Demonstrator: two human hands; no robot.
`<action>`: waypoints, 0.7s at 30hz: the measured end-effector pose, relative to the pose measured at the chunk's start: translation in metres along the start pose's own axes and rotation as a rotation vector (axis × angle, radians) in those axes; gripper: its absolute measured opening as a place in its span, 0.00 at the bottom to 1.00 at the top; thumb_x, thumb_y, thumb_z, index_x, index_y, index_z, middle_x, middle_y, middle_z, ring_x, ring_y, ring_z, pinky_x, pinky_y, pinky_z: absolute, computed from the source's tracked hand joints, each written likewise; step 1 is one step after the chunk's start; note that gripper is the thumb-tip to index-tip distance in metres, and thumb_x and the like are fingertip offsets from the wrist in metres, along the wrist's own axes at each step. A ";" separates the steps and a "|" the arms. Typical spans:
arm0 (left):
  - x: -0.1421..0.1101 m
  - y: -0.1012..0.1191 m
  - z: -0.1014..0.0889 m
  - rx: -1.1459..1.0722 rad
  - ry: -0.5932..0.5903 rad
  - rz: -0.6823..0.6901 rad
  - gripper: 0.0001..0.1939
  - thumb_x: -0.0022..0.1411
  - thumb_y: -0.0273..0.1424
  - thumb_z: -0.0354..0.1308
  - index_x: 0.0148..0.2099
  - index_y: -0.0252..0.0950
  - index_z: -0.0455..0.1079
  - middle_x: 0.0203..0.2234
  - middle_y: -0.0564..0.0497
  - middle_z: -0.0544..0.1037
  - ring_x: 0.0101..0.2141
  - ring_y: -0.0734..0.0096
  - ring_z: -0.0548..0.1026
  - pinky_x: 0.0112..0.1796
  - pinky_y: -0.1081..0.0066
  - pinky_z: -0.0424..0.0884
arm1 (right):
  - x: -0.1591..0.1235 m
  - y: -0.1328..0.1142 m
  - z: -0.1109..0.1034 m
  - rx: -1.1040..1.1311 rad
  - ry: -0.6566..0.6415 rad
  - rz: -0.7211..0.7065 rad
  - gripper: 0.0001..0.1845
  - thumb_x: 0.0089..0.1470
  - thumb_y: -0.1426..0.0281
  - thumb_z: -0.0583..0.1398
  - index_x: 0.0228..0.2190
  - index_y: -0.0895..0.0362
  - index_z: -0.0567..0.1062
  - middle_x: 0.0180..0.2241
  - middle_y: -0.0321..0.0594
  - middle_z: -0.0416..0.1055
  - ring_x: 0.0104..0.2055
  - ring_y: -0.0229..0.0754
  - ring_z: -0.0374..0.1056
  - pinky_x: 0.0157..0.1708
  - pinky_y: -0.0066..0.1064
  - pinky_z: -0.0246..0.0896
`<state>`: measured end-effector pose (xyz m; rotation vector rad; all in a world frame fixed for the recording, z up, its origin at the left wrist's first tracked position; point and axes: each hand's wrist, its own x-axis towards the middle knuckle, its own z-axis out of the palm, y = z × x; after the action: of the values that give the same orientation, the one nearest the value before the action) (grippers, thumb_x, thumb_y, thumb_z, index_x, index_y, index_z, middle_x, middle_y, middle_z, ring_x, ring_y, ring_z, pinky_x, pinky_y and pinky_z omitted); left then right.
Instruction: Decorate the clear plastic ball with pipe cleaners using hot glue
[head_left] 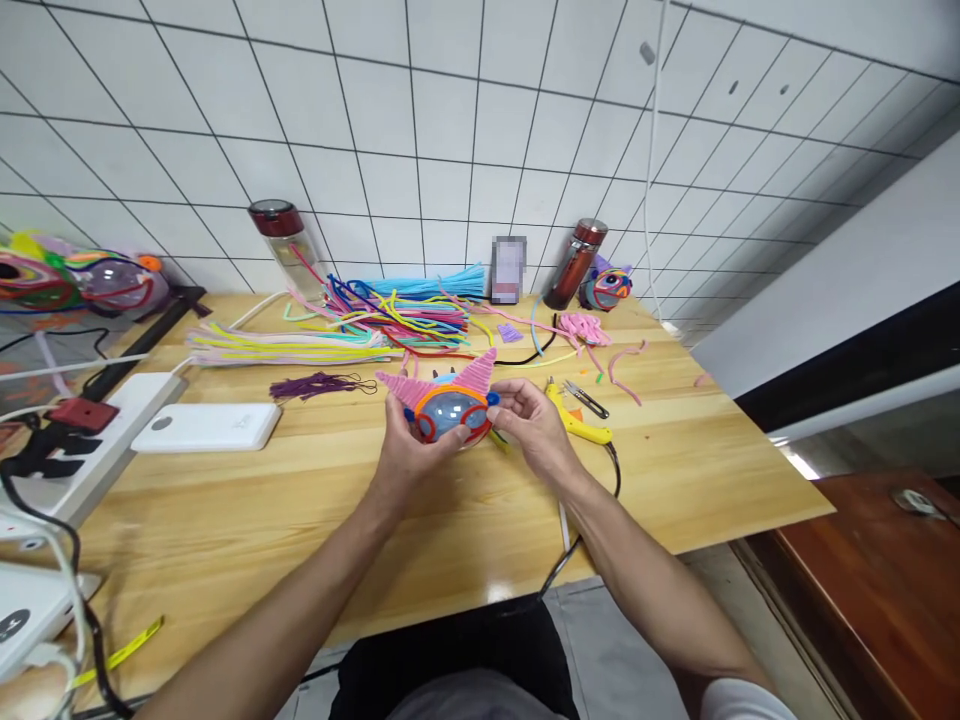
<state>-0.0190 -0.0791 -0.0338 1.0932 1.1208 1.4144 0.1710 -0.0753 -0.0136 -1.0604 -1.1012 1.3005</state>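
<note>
Pink-eared ornament [452, 408] sits between both hands [471, 430].

Just the one head-worn view here, so no overlap to compare. Looking forward and down from above the lap, pretty wide, across the light wood-grain tabletop [480, 530] to the white tiled wall [442, 110].

It looks like a small craft workspace: bundles of colourful fuzzy pipe cleaners [420, 310] and a yellow glue gun [589, 429] lie on a light wooden tabletop [480, 540].
</note>
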 end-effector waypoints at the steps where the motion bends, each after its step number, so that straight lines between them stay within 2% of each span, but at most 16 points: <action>1: 0.000 -0.001 -0.001 0.002 0.002 -0.003 0.42 0.42 0.41 0.82 0.52 0.41 0.59 0.45 0.50 0.77 0.44 0.62 0.82 0.45 0.66 0.80 | 0.000 0.000 0.000 0.000 0.001 -0.003 0.27 0.43 0.58 0.78 0.43 0.52 0.79 0.37 0.36 0.80 0.39 0.41 0.75 0.44 0.34 0.72; 8: 0.002 -0.009 -0.004 -0.001 -0.003 0.015 0.45 0.42 0.42 0.82 0.55 0.42 0.59 0.48 0.48 0.77 0.52 0.57 0.81 0.50 0.63 0.80 | 0.001 0.000 0.000 -0.020 0.002 -0.014 0.26 0.44 0.58 0.77 0.43 0.51 0.78 0.36 0.35 0.78 0.39 0.42 0.75 0.44 0.35 0.71; 15: 0.000 -0.001 0.000 -0.033 0.005 0.004 0.47 0.41 0.43 0.83 0.56 0.41 0.59 0.48 0.47 0.77 0.50 0.57 0.82 0.50 0.62 0.81 | 0.001 0.001 0.000 -0.023 -0.004 -0.037 0.25 0.45 0.59 0.76 0.43 0.52 0.79 0.36 0.36 0.78 0.39 0.41 0.74 0.43 0.33 0.71; 21: 0.001 -0.008 -0.004 -0.024 -0.011 0.005 0.48 0.43 0.43 0.83 0.59 0.41 0.60 0.49 0.46 0.79 0.54 0.54 0.82 0.53 0.60 0.81 | 0.000 0.001 0.001 -0.030 -0.001 -0.044 0.23 0.46 0.60 0.75 0.43 0.52 0.79 0.38 0.36 0.78 0.40 0.41 0.74 0.44 0.34 0.71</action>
<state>-0.0218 -0.0775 -0.0420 1.0866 1.0910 1.4204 0.1703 -0.0753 -0.0141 -1.0521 -1.1424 1.2535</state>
